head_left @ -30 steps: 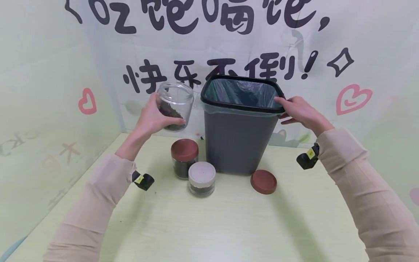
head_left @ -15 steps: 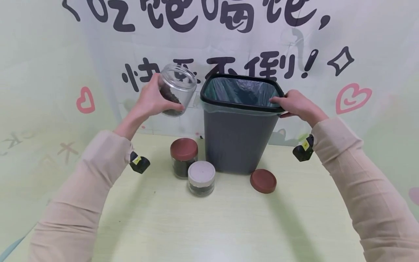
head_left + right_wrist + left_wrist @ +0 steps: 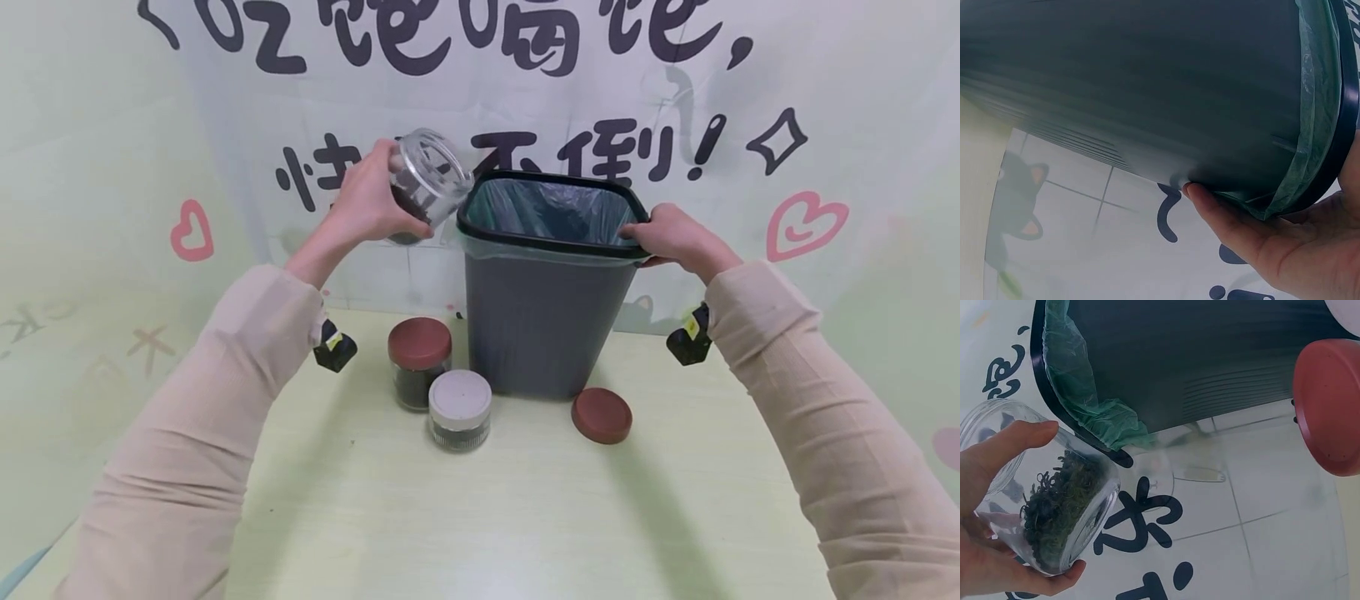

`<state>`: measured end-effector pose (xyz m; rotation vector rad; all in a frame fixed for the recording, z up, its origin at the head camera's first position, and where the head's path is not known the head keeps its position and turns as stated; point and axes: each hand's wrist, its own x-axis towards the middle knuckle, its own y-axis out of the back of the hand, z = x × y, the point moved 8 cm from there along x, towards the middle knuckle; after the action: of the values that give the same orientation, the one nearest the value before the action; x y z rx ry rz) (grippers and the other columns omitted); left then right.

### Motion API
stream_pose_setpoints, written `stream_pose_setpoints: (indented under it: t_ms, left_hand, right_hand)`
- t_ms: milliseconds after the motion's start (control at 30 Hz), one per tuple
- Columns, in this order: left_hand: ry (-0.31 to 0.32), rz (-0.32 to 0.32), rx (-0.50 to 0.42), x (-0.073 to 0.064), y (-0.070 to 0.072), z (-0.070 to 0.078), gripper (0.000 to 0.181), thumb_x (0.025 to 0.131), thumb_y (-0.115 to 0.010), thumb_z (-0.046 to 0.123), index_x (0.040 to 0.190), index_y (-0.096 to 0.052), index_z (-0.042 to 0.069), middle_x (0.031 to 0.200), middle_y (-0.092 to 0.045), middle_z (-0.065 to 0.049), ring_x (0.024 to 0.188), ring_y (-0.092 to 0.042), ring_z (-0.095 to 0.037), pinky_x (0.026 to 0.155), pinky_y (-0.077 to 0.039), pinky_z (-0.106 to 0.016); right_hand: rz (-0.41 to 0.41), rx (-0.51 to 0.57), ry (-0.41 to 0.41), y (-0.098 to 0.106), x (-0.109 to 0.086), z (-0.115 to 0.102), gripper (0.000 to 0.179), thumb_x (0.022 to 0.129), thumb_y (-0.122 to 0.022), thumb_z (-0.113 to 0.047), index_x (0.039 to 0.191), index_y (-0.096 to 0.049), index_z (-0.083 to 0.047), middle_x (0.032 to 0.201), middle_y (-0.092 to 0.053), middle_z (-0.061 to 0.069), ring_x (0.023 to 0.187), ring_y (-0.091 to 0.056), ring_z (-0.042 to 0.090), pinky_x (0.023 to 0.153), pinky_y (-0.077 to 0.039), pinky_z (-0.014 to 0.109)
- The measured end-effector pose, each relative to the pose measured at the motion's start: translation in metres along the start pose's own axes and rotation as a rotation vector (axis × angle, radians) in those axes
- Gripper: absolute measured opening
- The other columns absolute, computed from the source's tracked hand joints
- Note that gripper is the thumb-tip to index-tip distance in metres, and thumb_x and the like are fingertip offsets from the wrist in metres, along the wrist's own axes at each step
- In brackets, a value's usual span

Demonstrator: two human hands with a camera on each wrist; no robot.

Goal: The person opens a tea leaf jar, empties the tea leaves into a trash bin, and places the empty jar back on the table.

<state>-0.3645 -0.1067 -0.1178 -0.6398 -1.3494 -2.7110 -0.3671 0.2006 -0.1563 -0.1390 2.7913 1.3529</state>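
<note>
My left hand (image 3: 372, 198) grips a clear lidless jar (image 3: 433, 171), tilted with its mouth toward the bin. Dark, curly dried leaves, like tea (image 3: 1060, 509), lie in the bottom of the jar, as the left wrist view shows. The jar's rim is right at the left edge of a grey trash bin (image 3: 536, 325) lined with a green bag (image 3: 517, 208). On the bin's other side my right hand (image 3: 671, 237) holds the black rim, thumb over the top and fingers below it. In the right wrist view a fingertip (image 3: 1194, 190) touches the bin wall.
On the table (image 3: 450, 517), a jar with a red lid (image 3: 420, 343) and a shorter jar with a pale lid (image 3: 461, 400) stand close before the bin. A loose red lid (image 3: 602, 415) lies at the bin's front right. A printed cloth (image 3: 360, 100) hangs behind.
My left hand has raised the jar, carried it right to the bin's edge and tipped it further. My right hand has closed in on the rim. The bin stays put.
</note>
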Motion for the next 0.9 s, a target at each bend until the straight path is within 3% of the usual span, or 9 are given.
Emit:
stream_pose_setpoints:
  t_ms: [233, 400, 700, 900]
  left_hand:
    - [-0.071, 0.000, 0.055, 0.008, -0.001, 0.016, 0.092, 0.058, -0.080, 0.010, 0.133, -0.026, 0.002, 0.129, -0.040, -0.016, 0.116, -0.035, -0.031, 0.098, -0.030, -0.045]
    - [-0.069, 0.000, 0.121, 0.013, -0.002, 0.023, 0.094, 0.058, -0.080, 0.008, 0.135, -0.024, 0.005, 0.130, -0.038, -0.017, 0.117, -0.031, -0.033, 0.096, -0.031, -0.047]
    - [-0.103, 0.009, 0.275, 0.021, -0.007, 0.040, 0.095, 0.060, -0.079, 0.008, 0.137, -0.023, 0.009, 0.134, -0.034, -0.018, 0.117, -0.029, -0.038, 0.089, -0.034, -0.053]
    - [-0.133, 0.017, 0.374, 0.026, -0.011, 0.050, 0.096, 0.060, -0.078, 0.008, 0.137, -0.022, 0.011, 0.135, -0.033, -0.017, 0.119, -0.027, -0.037, 0.089, -0.033, -0.055]
  right_hand:
    - [0.017, 0.002, 0.004, 0.000, -0.001, -0.001, 0.017, 0.090, -0.038, -0.014, 0.079, -0.040, -0.001, 0.078, -0.040, 0.009, 0.056, -0.052, 0.007, 0.065, -0.050, 0.024]
    - [0.019, 0.002, 0.008, 0.001, -0.002, -0.002, 0.016, 0.088, -0.036, -0.011, 0.077, -0.040, -0.001, 0.075, -0.040, 0.007, 0.054, -0.052, 0.007, 0.058, -0.049, 0.020]
    - [0.016, -0.030, 0.006, 0.002, 0.000, -0.002, 0.015, 0.088, -0.035, -0.006, 0.088, -0.043, 0.007, 0.079, -0.041, 0.011, 0.061, -0.053, 0.012, 0.070, -0.051, 0.030]
    - [0.013, -0.060, -0.008, 0.002, 0.001, -0.002, 0.022, 0.089, -0.032, -0.006, 0.101, -0.038, 0.011, 0.083, -0.038, 0.013, 0.068, -0.053, 0.017, 0.068, -0.049, 0.028]
